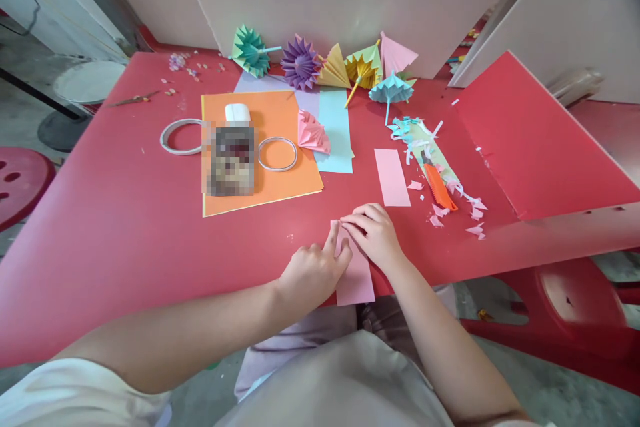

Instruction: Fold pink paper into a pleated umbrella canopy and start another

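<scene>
A pink paper strip (356,277) lies at the near edge of the red table (125,213), hanging slightly over it. My left hand (314,272) rests on the strip's left side, fingers curled and the index fingertip pressing its top corner. My right hand (373,235) pinches the strip's top end, fingers bent over a fold there. A second pink strip (392,177) lies flat just beyond my hands.
Several folded paper umbrellas (320,65) line the back board. An orange sheet (273,147) carries a blurred pack, a white case (237,113) and a tape ring (277,154); another ring (179,137) lies left. An orange cutter (439,187) sits among paper scraps. Red stools stand at both sides.
</scene>
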Demonstrator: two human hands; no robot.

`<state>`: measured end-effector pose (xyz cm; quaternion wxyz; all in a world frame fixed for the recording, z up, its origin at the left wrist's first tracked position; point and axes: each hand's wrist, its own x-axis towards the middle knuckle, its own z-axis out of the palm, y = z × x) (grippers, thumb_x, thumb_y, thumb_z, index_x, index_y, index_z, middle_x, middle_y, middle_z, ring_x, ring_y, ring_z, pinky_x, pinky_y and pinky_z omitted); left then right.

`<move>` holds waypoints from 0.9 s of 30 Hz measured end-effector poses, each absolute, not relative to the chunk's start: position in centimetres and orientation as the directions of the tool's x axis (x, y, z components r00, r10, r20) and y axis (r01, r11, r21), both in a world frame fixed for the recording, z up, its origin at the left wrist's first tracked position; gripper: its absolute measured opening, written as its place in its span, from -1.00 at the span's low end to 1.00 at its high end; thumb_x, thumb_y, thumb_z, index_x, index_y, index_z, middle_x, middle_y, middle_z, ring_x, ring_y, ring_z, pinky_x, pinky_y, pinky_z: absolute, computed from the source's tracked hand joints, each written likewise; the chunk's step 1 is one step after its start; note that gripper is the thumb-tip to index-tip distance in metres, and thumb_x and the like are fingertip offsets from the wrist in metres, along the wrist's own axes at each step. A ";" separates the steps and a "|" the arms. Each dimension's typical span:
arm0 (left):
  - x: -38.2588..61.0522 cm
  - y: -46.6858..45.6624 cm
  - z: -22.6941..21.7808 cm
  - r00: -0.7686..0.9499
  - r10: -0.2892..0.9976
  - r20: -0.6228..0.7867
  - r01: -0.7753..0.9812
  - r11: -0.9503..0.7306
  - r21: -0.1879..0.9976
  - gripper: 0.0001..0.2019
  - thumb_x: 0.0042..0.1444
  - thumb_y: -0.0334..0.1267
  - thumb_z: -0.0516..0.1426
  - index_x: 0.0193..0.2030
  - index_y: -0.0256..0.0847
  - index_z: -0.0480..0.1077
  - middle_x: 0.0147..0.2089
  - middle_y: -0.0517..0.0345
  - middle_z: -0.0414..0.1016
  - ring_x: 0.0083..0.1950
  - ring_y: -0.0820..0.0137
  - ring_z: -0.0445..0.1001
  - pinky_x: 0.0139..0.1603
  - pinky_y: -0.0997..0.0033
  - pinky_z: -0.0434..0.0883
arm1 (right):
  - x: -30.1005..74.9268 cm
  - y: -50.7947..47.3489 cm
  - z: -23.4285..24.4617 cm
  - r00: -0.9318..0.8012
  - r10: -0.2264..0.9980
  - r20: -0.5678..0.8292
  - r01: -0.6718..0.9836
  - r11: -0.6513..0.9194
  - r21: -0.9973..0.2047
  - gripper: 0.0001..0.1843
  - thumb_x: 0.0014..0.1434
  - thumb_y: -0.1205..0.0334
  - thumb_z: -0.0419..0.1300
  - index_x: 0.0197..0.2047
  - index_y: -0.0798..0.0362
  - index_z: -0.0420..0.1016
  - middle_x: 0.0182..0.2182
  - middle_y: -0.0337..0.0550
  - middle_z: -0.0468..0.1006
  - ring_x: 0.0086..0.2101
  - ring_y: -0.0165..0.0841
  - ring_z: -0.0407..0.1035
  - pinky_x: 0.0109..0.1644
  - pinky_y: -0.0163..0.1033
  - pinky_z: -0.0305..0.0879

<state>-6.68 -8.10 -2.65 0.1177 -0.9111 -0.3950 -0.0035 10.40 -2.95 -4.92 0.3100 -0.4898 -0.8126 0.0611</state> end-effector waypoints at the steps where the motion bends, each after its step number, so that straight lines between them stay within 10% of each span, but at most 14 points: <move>1: -6.6 -8.1 -2.6 0.687 0.720 0.098 0.721 -0.659 -0.212 -0.70 0.23 -0.28 -0.06 0.05 -0.25 0.31 0.24 -0.32 0.24 -0.63 0.45 0.38 -0.69 0.43 0.23 | 10.4 -3.0 -4.9 -0.328 0.833 0.446 0.760 0.513 -0.399 -0.84 0.20 0.23 0.15 -0.31 -0.01 0.56 -0.42 -0.17 0.49 -0.31 -0.36 0.32 -0.17 -0.22 0.31; 27: -6.6 -8.1 -2.9 0.694 0.715 0.084 0.715 -0.670 -0.202 -0.68 0.22 -0.30 -0.08 0.06 -0.31 0.30 0.24 -0.40 0.20 -0.65 0.45 0.38 -0.70 0.43 0.23 | 10.3 -3.1 -4.8 -0.343 0.819 0.460 0.780 0.521 -0.346 -0.81 0.22 0.24 0.11 -0.30 0.01 0.56 -0.42 -0.15 0.48 -0.31 -0.35 0.31 -0.18 -0.21 0.29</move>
